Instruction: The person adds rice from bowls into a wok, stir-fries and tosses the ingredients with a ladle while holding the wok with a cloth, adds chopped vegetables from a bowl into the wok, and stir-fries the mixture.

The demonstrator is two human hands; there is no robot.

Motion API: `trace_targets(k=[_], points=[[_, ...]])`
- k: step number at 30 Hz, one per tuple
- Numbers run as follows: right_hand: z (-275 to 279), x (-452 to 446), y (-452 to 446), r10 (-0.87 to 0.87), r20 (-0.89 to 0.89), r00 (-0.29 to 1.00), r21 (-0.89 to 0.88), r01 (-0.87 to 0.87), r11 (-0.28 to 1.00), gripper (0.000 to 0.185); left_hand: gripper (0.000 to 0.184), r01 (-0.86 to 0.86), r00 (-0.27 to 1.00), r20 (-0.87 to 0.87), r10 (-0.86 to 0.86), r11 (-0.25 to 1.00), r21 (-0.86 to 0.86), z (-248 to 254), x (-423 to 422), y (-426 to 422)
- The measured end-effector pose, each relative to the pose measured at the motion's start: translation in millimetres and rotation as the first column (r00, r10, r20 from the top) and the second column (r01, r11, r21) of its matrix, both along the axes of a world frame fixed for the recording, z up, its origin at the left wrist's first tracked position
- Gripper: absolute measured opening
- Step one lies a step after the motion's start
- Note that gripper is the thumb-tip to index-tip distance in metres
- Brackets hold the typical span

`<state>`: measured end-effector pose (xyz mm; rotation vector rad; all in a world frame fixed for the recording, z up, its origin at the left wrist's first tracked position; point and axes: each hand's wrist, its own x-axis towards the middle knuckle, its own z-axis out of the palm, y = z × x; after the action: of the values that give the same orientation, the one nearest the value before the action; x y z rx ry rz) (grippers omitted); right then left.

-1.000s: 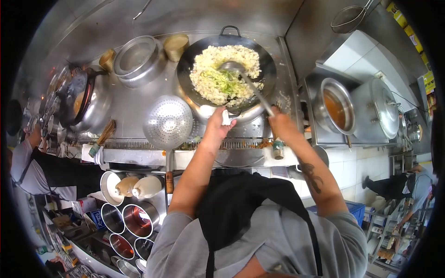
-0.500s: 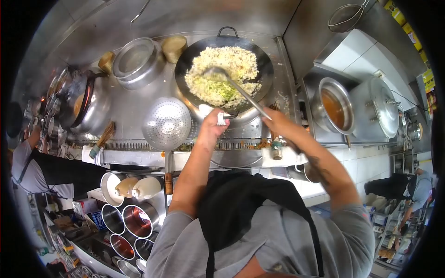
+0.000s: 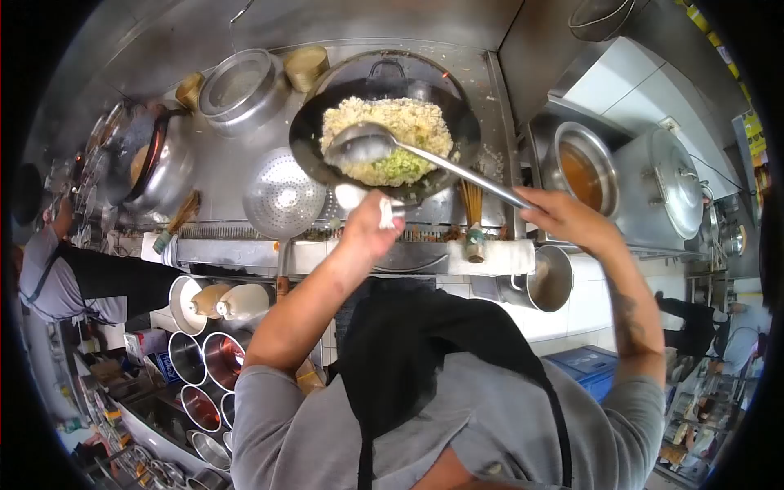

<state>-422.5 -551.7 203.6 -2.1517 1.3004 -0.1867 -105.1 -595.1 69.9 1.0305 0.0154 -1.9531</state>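
A large dark wok [image 3: 304,135] is tilted towards me over the stove, its far edge raised off the burner ring [image 3: 343,69]. In it lies a mass of fried rice [image 3: 388,114] with a heap of chopped green vegetable [image 3: 406,166] on the near side. My left hand [image 3: 369,227] is closed on the wok's near handle through a white cloth [image 3: 350,197]; the handle itself is hidden. My right hand [image 3: 565,217] grips the end of a long metal ladle [image 3: 465,172], whose bowl rests over the rice at the left.
A perforated skimmer [image 3: 284,196] lies left of the wok. Bamboo brushes [image 3: 473,216] stand at the stove's front edge. To the right are a pot of brown liquid [image 3: 581,171] and a lidded pot [image 3: 665,180]. Another person [image 3: 90,278] works at far left, another [image 3: 702,322] at far right.
The wok has shifted left and tipped, uncovering the ring behind it. My right hand has moved right and the ladle's bowl left and slightly down. My left hand still grips the wok handle.
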Motion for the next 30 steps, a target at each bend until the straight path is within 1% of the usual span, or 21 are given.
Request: trace_targets(k=[1, 2, 3, 5, 7, 8, 9, 10, 11, 12, 14, 15, 16, 17, 19, 20, 22, 23, 25, 28, 30], points=[[2.0, -9.7, 1.5, 0.018, 0.04, 0.999, 0.064, -0.02, 0.998, 0.044, 0.011, 0.025, 0.998, -0.05, -0.026, 1.0, -0.013, 14.2, 0.9, 10.0], [-1.8, -9.8, -7.2, -0.006, 0.002, 1.0, 0.085, 0.006, 0.996, 0.045, 0.011, -0.032, 0.997, 0.079, 0.026, 0.997, 0.075, 32.6, -2.6, 7.7], [-9.9, -7.8, -16.3, -0.035, -0.035, 0.999, 0.118, 0.038, 0.992, 0.045, 0.01, 0.064, 0.993, 0.106, -0.042, 0.975, -0.215, 13.8, 6.5, 1.9], [-29.5, 0.1, -20.7, -0.114, -0.138, 0.984, 0.079, 0.126, 0.989, 0.045, 0.011, 0.063, 0.993, -0.08, -0.083, 0.972, -0.228, -56.8, 11.9, -22.1], [-49.6, 11.8, -30.3, -0.214, -0.257, 0.942, -0.066, 0.204, 0.977, 0.044, 0.013, 0.076, 0.984, 0.162, -0.069, 0.996, -0.039, -115.7, 4.8, 19.5], [-43.2, 10.7, -23.7, -0.214, -0.249, 0.945, -0.133, 0.185, 0.974, 0.044, 0.014, 0.099, 0.975, 0.194, -0.105, 0.994, 0.042, -114.5, 5.9, 49.0], [-34.6, 11.6, -12.8, -0.216, -0.237, 0.947, -0.211, 0.167, 0.963, 0.043, 0.014, 0.071, 0.992, 0.111, -0.062, 0.995, -0.076, -102.5, 4.0, 70.5], [-25.0, 10.6, -7.4, -0.213, -0.233, 0.949, -0.279, 0.144, 0.949, 0.043, 0.012, 0.142, 0.896, 0.441, 0.05, 0.909, -0.392, -78.1, -2.6, 68.3], [-10.5, 8.4, -5.3, -0.214, -0.205, 0.955, -0.241, 0.162, 0.957, 0.042, 0.01, 0.277, 0.77, 0.618, 0.159, 0.789, -0.548, -73.3, -0.9, 63.5], [7.9, 4.6, -1.4, -0.214, -0.181, 0.96, -0.194, 0.179, 0.965, 0.042, 0.008, 0.401, 0.592, 0.731, 0.34, 0.662, -0.633, -68.6, 0.7, 58.7], [21.1, -4.4, -3.3, -0.252, -0.195, 0.948, -0.171, 0.22, 0.96, 0.041, 0.005, 0.17, 0.852, 0.507, 0.134, 0.844, -0.509, -80.9, 12.2, -27.4], [24.6, -8.0, -6.7, -0.283, -0.23, 0.931, -0.187, 0.243, 0.952, 0.04, 0.004, -0.008, 1.0, -0.004, 0.008, 0.992, -0.122, -86.6, 15.1, -59.0], [28.6, -11.5, -13.5, -0.314, -0.263, 0.912, -0.208, 0.264, 0.942, 0.039, 0.004, 0.007, 1.0, 0.029, -0.004, 0.993, -0.121, -91.6, 14.3, -69.0], [19.4, -18.1, -27.5, -0.339, -0.221, 0.914, -0.265, 0.278, 0.923, 0.039, 0.004, 0.022, 0.998, 0.065, -0.015, 0.993, -0.118, -96.1, 12.7, -76.1], [-26.9, -28.5, -76.2, -0.375, -0.132, 0.918, -0.375, 0.304, 0.876, 0.04, 0.004, 0.019, 0.996, 0.09, -0.01, 0.994, -0.104, -104.0, 14.1, -89.1], [-46.3, -16.5, -95.1, -0.472, -0.147, 0.869, -0.31, 0.413, 0.856, 0.039, 0.005, 0.013, 0.996, 0.086, -0.005, 0.996, -0.089, -109.2, 14.0, -91.6], [-113.0, 13.1, -115.8, -0.565, 0.101, 0.819, 0.01, 0.567, 0.823, 0.039, 0.007, 0.02, 0.998, 0.066, -0.016, 0.998, -0.062, -115.1, 14.4, -94.1], [-147.9, 25.4, -119.3, -0.582, 0.361, 0.729, 0.26, 0.521, 0.813, 0.039, 0.007, 0.031, 0.998, 0.05, -0.028, 0.998, -0.06, -117.8, 14.7, -96.2], [-172.5, 71.3, -104.6, -0.629, 0.19, 0.754, 0.447, 0.504, 0.739, 0.04, 0.009, 0.05, 0.999, 0.019, -0.049, 0.997, -0.055, -123.2, 15.9, -100.5], [-139.9, 50.1, -83.6, -0.417, -0.023, 0.909, 0.024, 0.417, 0.909, 0.041, 0.011, 0.035, 0.998, 0.055, -0.035, 0.999, -0.003, -105.4, 15.6, -94.6], [-58.8, 42.0, -74.5, -0.301, -0.297, 0.906, -0.109, 0.281, 0.954, 0.04, 0.011, 0.063, 0.998, 0.032, -0.062, 0.998, -0.011, -107.5, 15.6, -95.7]])
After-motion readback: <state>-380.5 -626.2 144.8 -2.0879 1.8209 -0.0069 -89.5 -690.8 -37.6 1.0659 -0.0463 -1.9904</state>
